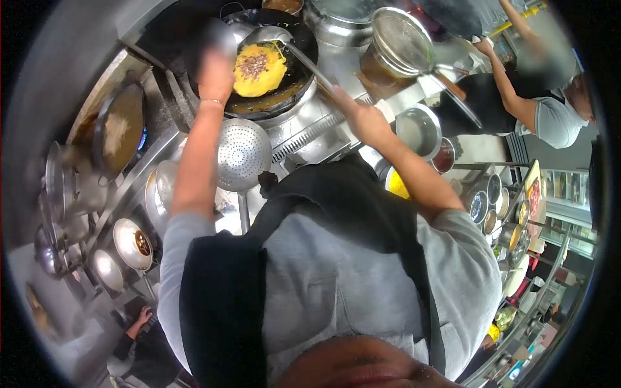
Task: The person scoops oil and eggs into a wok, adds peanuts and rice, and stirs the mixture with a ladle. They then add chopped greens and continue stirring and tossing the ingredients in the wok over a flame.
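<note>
A black wok (299,83) sits on the burner ahead of me, holding a yellow omelette (260,71) with brown mince at its centre. My left hand (215,72), blurred and wearing a thin bracelet, grips the wok at its left rim, where a handle seems to be. My right hand (363,120) holds the long handle of a steel ladle (266,33). The ladle's bowl hovers over the far edge of the omelette. My grey shirt and black apron fill the lower frame.
A perforated steel skimmer (243,154) rests below the wok. A mesh strainer (401,40) sits on a pot to the right. Seasoning bowls (482,205) line the right side. A second wok (119,126) is at left. Another person in grey (550,121) works at upper right.
</note>
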